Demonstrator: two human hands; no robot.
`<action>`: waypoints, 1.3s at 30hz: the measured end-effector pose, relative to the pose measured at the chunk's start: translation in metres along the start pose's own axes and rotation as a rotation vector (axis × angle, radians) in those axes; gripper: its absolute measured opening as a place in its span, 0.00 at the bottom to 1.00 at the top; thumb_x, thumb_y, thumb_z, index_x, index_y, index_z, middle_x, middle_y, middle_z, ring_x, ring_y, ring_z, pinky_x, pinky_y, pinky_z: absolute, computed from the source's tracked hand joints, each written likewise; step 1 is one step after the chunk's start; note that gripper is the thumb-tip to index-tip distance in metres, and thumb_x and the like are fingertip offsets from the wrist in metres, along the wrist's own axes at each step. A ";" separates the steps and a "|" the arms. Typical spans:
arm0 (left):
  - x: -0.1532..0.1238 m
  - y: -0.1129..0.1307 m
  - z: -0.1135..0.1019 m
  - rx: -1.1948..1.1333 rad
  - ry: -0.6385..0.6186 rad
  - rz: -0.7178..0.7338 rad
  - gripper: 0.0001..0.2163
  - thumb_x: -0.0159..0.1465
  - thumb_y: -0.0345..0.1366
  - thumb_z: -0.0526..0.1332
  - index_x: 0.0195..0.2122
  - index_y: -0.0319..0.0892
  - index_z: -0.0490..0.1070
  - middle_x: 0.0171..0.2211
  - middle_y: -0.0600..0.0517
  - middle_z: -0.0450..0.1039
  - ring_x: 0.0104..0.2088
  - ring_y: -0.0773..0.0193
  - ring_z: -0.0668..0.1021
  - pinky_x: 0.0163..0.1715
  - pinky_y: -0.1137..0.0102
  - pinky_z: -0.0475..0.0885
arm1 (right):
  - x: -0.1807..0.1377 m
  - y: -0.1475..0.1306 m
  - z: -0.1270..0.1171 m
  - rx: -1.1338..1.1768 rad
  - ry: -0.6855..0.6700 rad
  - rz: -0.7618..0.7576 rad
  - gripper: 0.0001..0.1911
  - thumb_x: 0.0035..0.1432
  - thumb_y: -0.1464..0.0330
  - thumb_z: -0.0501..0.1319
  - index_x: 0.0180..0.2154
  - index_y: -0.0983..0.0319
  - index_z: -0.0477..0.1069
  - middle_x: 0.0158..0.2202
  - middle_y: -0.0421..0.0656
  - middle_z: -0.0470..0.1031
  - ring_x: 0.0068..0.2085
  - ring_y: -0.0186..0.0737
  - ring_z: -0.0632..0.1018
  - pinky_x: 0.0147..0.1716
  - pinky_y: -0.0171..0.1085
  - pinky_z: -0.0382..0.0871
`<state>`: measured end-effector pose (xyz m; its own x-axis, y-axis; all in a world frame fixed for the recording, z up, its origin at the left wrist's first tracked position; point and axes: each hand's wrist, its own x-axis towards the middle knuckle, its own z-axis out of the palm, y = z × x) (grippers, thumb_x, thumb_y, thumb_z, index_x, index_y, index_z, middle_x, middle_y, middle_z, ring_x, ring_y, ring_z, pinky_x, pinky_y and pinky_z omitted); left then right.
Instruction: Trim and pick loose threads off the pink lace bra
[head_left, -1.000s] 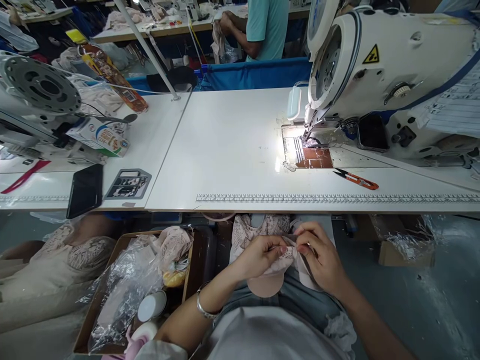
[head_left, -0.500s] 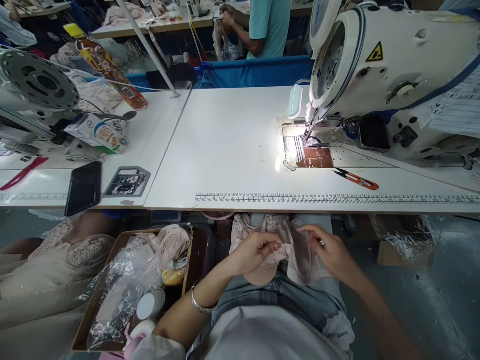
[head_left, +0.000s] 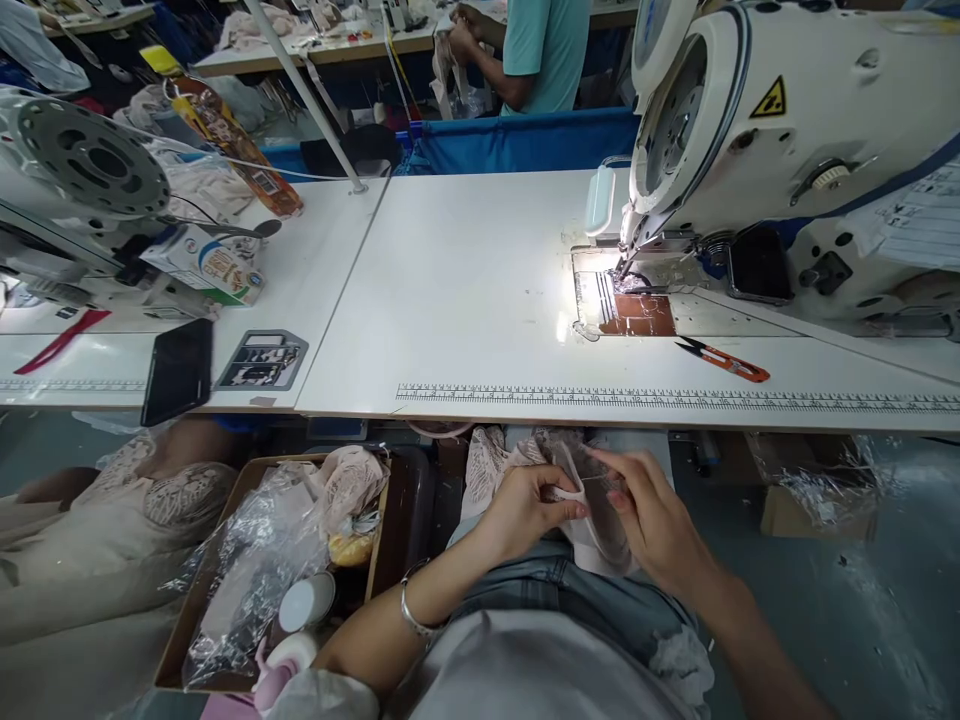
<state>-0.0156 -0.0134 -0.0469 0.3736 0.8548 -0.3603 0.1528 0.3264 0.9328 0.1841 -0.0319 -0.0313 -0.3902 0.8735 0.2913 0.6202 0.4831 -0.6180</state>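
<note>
Both my hands work in my lap, below the table's front edge. My left hand (head_left: 525, 510) is closed, pinching the edge of a pink lace bra piece (head_left: 495, 458). My right hand (head_left: 649, 515) grips the other side of the same piece, fingers curled over a padded cup (head_left: 600, 530). The lace drapes over my jeans. On the white table (head_left: 465, 290) above stands a white sewing machine (head_left: 787, 130), its needle area (head_left: 626, 270) lit by a lamp. Orange thread snips (head_left: 724, 360) lie to the right of the needle plate.
A cardboard box (head_left: 225, 590) with plastic bags, lace and small containers sits at my left. A phone (head_left: 178, 372) and a milk carton (head_left: 206, 265) lie on the left table by another machine (head_left: 82, 170). A person in a teal shirt (head_left: 536, 50) works behind. A ruler strip (head_left: 675, 398) runs along the table edge.
The padded cup has been turned over in my lap, from facing down by my left hand to lying under my right hand. My hands have shifted slightly apart and down.
</note>
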 end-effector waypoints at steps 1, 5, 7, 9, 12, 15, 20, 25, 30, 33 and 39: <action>-0.001 0.001 0.000 -0.018 0.010 -0.029 0.23 0.50 0.54 0.73 0.30 0.36 0.75 0.24 0.56 0.65 0.25 0.70 0.62 0.26 0.73 0.56 | -0.002 -0.001 -0.001 -0.053 -0.004 -0.051 0.17 0.79 0.69 0.44 0.63 0.60 0.61 0.44 0.49 0.67 0.35 0.40 0.74 0.30 0.35 0.70; -0.004 0.010 -0.002 -0.079 0.017 -0.060 0.26 0.45 0.57 0.73 0.28 0.36 0.74 0.22 0.56 0.64 0.25 0.70 0.60 0.25 0.73 0.54 | -0.005 -0.005 -0.002 -0.329 0.040 -0.289 0.20 0.75 0.78 0.46 0.63 0.60 0.63 0.38 0.46 0.71 0.35 0.41 0.74 0.36 0.39 0.70; -0.005 0.013 -0.003 -0.092 0.009 -0.070 0.26 0.45 0.57 0.73 0.29 0.36 0.74 0.22 0.56 0.64 0.24 0.70 0.60 0.25 0.73 0.55 | -0.005 -0.006 -0.001 -0.438 0.062 -0.346 0.17 0.75 0.79 0.49 0.60 0.65 0.67 0.37 0.46 0.72 0.35 0.42 0.74 0.36 0.40 0.68; -0.005 0.014 -0.003 -0.103 0.001 -0.074 0.26 0.45 0.57 0.73 0.29 0.36 0.74 0.22 0.56 0.64 0.25 0.70 0.60 0.25 0.73 0.55 | -0.004 -0.007 -0.001 -0.484 0.064 -0.369 0.15 0.75 0.79 0.50 0.56 0.68 0.69 0.37 0.47 0.72 0.36 0.43 0.74 0.35 0.41 0.66; -0.005 0.012 -0.003 -0.116 0.001 -0.057 0.25 0.46 0.56 0.73 0.29 0.36 0.73 0.23 0.55 0.63 0.25 0.70 0.60 0.25 0.73 0.55 | -0.003 -0.009 -0.002 -0.490 0.046 -0.373 0.14 0.75 0.80 0.49 0.53 0.70 0.71 0.37 0.48 0.72 0.37 0.44 0.74 0.35 0.41 0.64; -0.004 0.009 -0.004 -0.116 -0.001 -0.032 0.23 0.48 0.54 0.72 0.29 0.36 0.73 0.23 0.56 0.62 0.25 0.71 0.59 0.25 0.73 0.53 | -0.003 -0.010 -0.003 -0.497 0.034 -0.365 0.17 0.74 0.81 0.48 0.53 0.69 0.72 0.37 0.47 0.72 0.36 0.44 0.74 0.34 0.41 0.62; -0.005 0.010 -0.004 -0.103 0.000 -0.035 0.22 0.49 0.52 0.71 0.29 0.36 0.72 0.23 0.56 0.61 0.25 0.71 0.58 0.25 0.73 0.53 | -0.001 -0.011 -0.002 -0.481 0.044 -0.356 0.18 0.74 0.82 0.47 0.50 0.69 0.74 0.36 0.47 0.72 0.36 0.44 0.74 0.34 0.41 0.62; -0.005 0.013 -0.004 -0.092 -0.002 -0.041 0.24 0.48 0.55 0.71 0.29 0.36 0.72 0.22 0.57 0.60 0.25 0.71 0.58 0.25 0.73 0.52 | -0.002 -0.012 -0.001 -0.479 0.045 -0.349 0.18 0.74 0.82 0.47 0.49 0.69 0.75 0.36 0.47 0.72 0.36 0.43 0.74 0.33 0.41 0.63; -0.005 0.015 -0.004 -0.089 0.009 -0.040 0.26 0.47 0.57 0.72 0.28 0.37 0.72 0.21 0.58 0.57 0.24 0.71 0.57 0.25 0.73 0.52 | -0.002 -0.012 0.000 -0.494 0.047 -0.350 0.18 0.74 0.82 0.48 0.50 0.69 0.75 0.36 0.47 0.72 0.35 0.43 0.74 0.32 0.41 0.63; -0.005 0.013 -0.005 -0.078 0.009 -0.019 0.25 0.48 0.56 0.72 0.28 0.36 0.73 0.21 0.58 0.58 0.24 0.71 0.58 0.25 0.73 0.53 | -0.002 -0.011 0.001 -0.489 0.044 -0.348 0.18 0.73 0.82 0.48 0.55 0.68 0.72 0.37 0.47 0.72 0.35 0.44 0.74 0.32 0.41 0.64; -0.005 0.015 -0.006 -0.097 -0.014 -0.036 0.23 0.48 0.54 0.73 0.29 0.37 0.75 0.22 0.56 0.65 0.24 0.71 0.61 0.26 0.73 0.57 | -0.006 -0.012 0.009 -0.208 0.070 -0.216 0.22 0.75 0.79 0.47 0.65 0.61 0.64 0.38 0.45 0.71 0.35 0.42 0.74 0.31 0.38 0.68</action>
<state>-0.0205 -0.0100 -0.0310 0.3822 0.8364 -0.3929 0.0777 0.3946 0.9156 0.1724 -0.0434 -0.0323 -0.4850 0.7477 0.4535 0.6566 0.6539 -0.3760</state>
